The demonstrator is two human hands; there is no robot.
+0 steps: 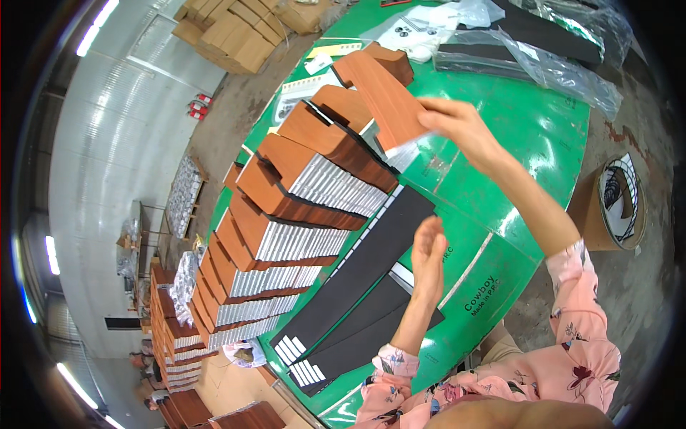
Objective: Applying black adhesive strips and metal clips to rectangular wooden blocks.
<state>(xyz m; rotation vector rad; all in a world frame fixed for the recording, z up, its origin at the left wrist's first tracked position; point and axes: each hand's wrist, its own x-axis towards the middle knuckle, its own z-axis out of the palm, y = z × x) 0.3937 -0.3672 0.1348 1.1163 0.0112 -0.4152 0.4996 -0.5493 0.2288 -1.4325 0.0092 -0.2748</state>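
My right hand (461, 129) grips the near corner of a notched brown wood-grain panel (382, 100), thumb and fingers closed on its edge. This panel is tilted above the far end of the stacks. My left hand (429, 254) hovers over the table, its fingers loosely stretched and nothing in them. Below it lie long black strips (371, 264) with white bars at their near ends. Stacks of similar wood-grain pieces (286, 164) with silvery-white edges run in a row along the table's left side.
The table has a green cover (493, 243). Clear plastic wrapping (529, 64) and black sheets lie at its far right. A round bin (618, 204) stands on the floor at right. Cardboard boxes (236, 36) are piled beyond the table, and further stacks of brown pieces (168, 314) stand at left.
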